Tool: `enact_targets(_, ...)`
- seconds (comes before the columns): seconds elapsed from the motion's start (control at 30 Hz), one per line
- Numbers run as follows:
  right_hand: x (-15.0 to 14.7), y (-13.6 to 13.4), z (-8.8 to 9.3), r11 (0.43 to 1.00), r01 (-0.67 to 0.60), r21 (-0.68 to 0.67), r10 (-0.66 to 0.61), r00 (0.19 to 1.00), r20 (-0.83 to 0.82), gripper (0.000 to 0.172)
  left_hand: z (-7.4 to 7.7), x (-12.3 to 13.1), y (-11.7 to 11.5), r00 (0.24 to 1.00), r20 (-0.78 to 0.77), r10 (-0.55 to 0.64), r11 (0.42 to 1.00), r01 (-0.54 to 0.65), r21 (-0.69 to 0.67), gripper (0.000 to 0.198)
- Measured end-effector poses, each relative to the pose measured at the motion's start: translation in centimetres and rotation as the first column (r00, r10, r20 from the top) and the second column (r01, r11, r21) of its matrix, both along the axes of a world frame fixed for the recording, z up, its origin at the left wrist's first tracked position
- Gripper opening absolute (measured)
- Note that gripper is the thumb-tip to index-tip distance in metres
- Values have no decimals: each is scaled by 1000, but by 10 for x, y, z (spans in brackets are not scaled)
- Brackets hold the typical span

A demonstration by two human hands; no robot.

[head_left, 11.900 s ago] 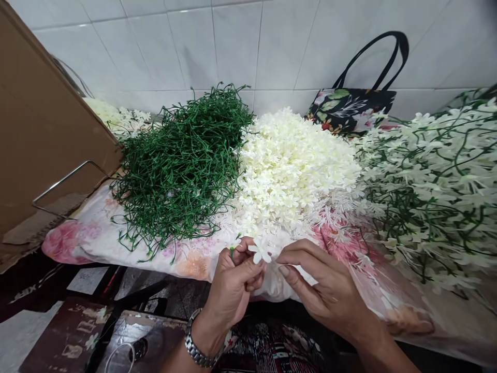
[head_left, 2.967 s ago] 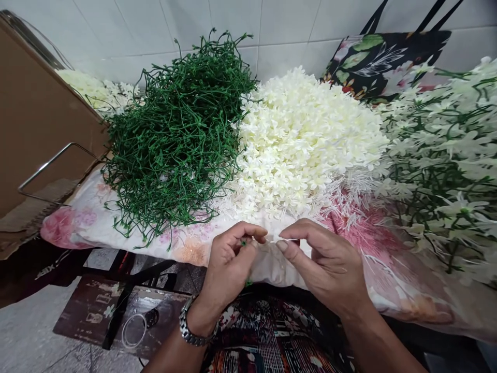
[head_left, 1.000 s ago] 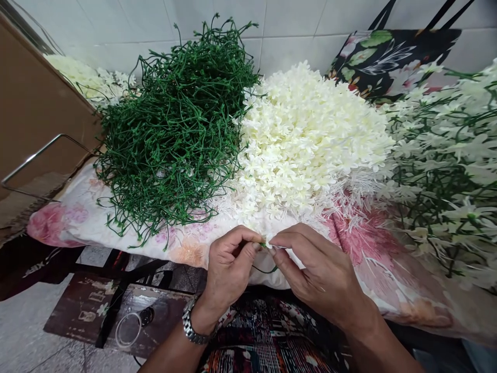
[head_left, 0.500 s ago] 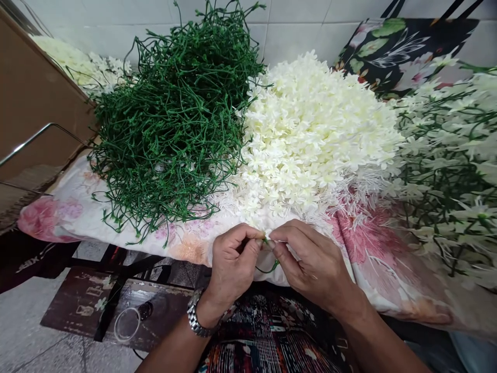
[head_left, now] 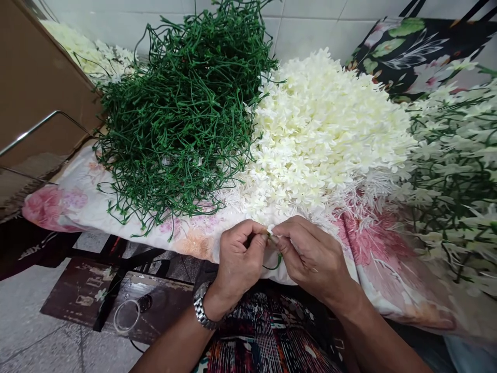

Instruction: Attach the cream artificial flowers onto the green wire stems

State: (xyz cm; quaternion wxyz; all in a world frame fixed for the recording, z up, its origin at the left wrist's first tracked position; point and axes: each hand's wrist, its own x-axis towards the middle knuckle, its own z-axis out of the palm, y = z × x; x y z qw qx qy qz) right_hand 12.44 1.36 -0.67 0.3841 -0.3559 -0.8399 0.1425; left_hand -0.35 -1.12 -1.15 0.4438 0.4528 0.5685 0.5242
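Note:
Both my hands meet fingertip to fingertip at the front edge of the cloth-covered table. My left hand, with a metal watch on its wrist, pinches the end of a thin green artificial flower stem. My right hand pinches at the same spot, closed on the stem; a small white bit shows between the fingertips, too small to name. The stem's tail curves down between the hands. Just beyond lies a heap of creamy white artificial blossoms, and left of it a large tangled pile of green stems.
Assembled white flowers on green stems lie at the right. A cardboard box stands at the left. The floral cloth covers the table. Below left is a brown wooden board with a clear ring-shaped item.
The view has shifted slightly, so the piles sit a little further right. My hands stay together, and my right fingertips have closed in nearer to my left ones.

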Motion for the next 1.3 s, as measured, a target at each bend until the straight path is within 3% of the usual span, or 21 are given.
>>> enact_targets(0.13, 9, 0, 6, 993, -36, -114, 33, 999, -29, 7, -3, -2, 0, 990, 134, -33, 999, 34, -1, 9)
enact_targets(0.27, 20, -4, 15, 988, -13, -154, 14, 1000, 5, 16, -8, -4, -2, 986, 161, -51, 998, 48, 28, 10)
enact_targets(0.43, 23, -7, 18, 998, 15, -68, -15, 1000, 3, 15, -5, -4, -4, 996, 57, -62, 996, 59, 62, 10)
enact_targets(0.7, 16, -5, 8, 991, -13, 136, 1, 996, 91, 14, -2, -4, -4, 998, -14, -66, 996, 67, 66, 11)
enact_targets(0.97, 12, -1, 0, 990, -44, 132, 36, 998, 60, 14, -2, -2, -2, 996, -51, -74, 995, 77, 63, 13)
enact_targets(1.3, 11, 1, 3, 989, -101, 110, 86, 987, 133, 19, -2, -3, -2, 984, -149, -101, 989, 116, 96, 17)
